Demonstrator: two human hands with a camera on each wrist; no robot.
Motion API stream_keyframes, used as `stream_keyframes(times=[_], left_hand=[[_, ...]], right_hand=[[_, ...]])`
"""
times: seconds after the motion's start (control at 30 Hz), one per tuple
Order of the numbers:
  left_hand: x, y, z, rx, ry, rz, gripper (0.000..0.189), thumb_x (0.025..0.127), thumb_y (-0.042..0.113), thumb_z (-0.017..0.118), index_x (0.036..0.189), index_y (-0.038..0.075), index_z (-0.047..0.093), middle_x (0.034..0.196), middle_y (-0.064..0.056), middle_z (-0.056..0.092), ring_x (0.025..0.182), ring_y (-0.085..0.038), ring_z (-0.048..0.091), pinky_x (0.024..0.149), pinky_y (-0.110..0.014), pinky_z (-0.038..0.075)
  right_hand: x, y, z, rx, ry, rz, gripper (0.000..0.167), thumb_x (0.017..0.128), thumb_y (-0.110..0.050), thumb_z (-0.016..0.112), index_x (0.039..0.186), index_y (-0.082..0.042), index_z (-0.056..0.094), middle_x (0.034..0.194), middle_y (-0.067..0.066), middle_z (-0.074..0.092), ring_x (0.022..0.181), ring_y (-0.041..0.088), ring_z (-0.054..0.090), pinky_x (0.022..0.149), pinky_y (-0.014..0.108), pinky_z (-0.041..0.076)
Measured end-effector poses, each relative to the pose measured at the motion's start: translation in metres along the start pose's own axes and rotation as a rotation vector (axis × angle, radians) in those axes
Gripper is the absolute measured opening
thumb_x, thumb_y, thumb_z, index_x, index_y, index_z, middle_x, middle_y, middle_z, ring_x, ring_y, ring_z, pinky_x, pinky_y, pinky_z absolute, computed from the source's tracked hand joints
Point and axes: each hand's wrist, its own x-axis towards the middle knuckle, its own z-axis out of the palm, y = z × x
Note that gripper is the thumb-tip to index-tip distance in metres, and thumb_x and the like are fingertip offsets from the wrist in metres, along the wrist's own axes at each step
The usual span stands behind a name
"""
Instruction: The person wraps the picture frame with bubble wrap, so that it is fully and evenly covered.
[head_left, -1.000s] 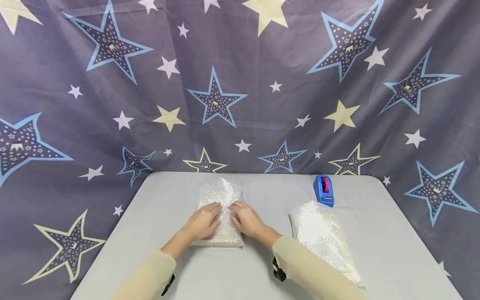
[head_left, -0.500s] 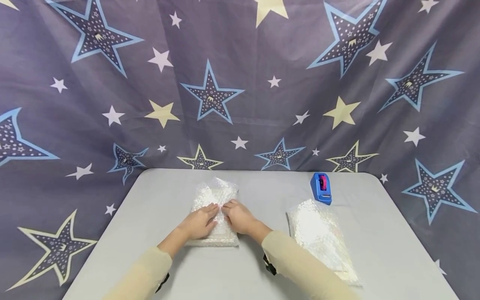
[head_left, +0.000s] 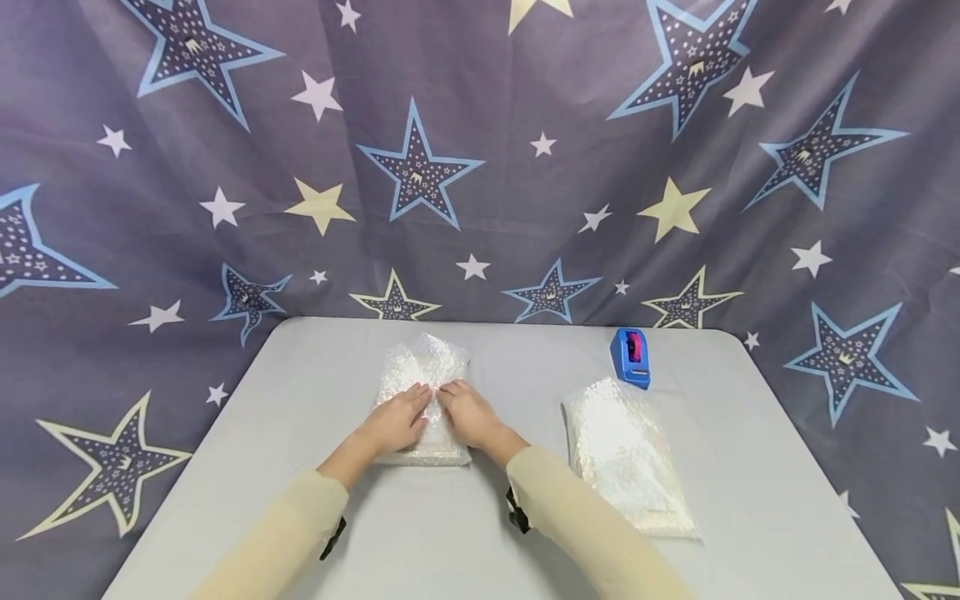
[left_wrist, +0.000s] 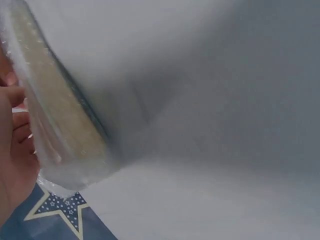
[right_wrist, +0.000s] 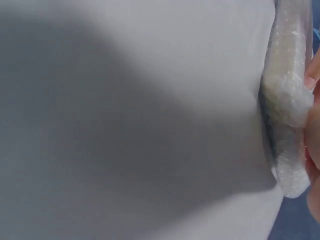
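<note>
A bubble-wrapped package (head_left: 423,357) lies flat on the table, left of the middle. My left hand (head_left: 396,419) rests on its top from the left, fingers pointing away and inward. From the other side my right hand (head_left: 468,414) presses on the wrap, its fingertips almost meeting the left ones near the package's middle. A tiny pink spot shows between the fingertips. In the left wrist view the wrapped edge (left_wrist: 65,105) is seen side-on, with the left hand (left_wrist: 17,165) over it. The right wrist view shows the opposite edge (right_wrist: 286,95) beside the right hand (right_wrist: 314,135).
A second bubble-wrapped package (head_left: 626,454) lies on the grey-white table (head_left: 517,358) by the right forearm. Behind it stands a blue tape dispenser (head_left: 630,358) with a pink roll. A star-patterned curtain (head_left: 480,208) hangs behind the table.
Both hands stay on the package, and their fingertips have come closer together at its middle. The head view has shifted slightly. The second package and the dispenser lie as before.
</note>
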Motion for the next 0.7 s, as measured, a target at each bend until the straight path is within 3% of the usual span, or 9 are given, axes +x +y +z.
stream_keyframes(times=[0.2, 0.33, 0.53, 0.63, 0.7], left_hand=[[0.002, 0.003, -0.01, -0.02, 0.053, -0.066, 0.049, 0.089, 0.02, 0.059, 0.133, -0.001, 0.053, 0.142, -0.019, 0.052, 0.134, -0.035, 0.048, 0.113, -0.049, 0.041], [-0.002, -0.002, -0.017, -0.076, 0.12, -0.162, 0.046, 0.091, 0.021, 0.058, 0.132, 0.001, 0.055, 0.14, -0.019, 0.053, 0.131, -0.037, 0.05, 0.111, -0.051, 0.042], [-0.007, -0.021, -0.025, -0.183, 0.228, -0.417, 0.052, 0.094, 0.024, 0.054, 0.14, 0.003, 0.046, 0.142, -0.023, 0.05, 0.13, -0.04, 0.049, 0.107, -0.054, 0.045], [-0.011, -0.03, -0.026, -0.268, 0.23, -0.549, 0.05, 0.095, 0.025, 0.052, 0.138, -0.001, 0.047, 0.136, -0.026, 0.053, 0.123, -0.041, 0.055, 0.099, -0.053, 0.051], [-0.014, -0.034, -0.025, -0.327, 0.199, -0.619, 0.048, 0.095, 0.025, 0.051, 0.134, -0.004, 0.05, 0.129, -0.028, 0.057, 0.116, -0.041, 0.059, 0.093, -0.05, 0.055]], right_hand=[[-0.007, 0.002, -0.005, 0.182, 0.11, 0.092, 0.035, 0.087, -0.012, 0.065, 0.121, -0.003, 0.063, 0.126, 0.009, 0.064, 0.121, 0.023, 0.057, 0.109, 0.03, 0.046], [-0.012, 0.008, -0.005, 0.323, 0.168, 0.21, 0.038, 0.086, -0.015, 0.068, 0.121, -0.001, 0.062, 0.126, 0.014, 0.063, 0.121, 0.028, 0.058, 0.108, 0.036, 0.047], [-0.017, 0.018, -0.011, 0.636, 0.184, 0.525, 0.04, 0.085, -0.009, 0.069, 0.121, 0.005, 0.06, 0.114, 0.018, 0.066, 0.103, 0.029, 0.066, 0.09, 0.037, 0.058], [-0.017, 0.019, -0.014, 0.797, 0.165, 0.694, 0.037, 0.084, -0.007, 0.069, 0.117, 0.007, 0.062, 0.105, 0.018, 0.069, 0.089, 0.024, 0.067, 0.076, 0.029, 0.06], [-0.017, 0.019, -0.015, 0.868, 0.14, 0.777, 0.032, 0.085, -0.007, 0.068, 0.113, 0.007, 0.064, 0.099, 0.017, 0.07, 0.081, 0.019, 0.066, 0.068, 0.025, 0.059]])
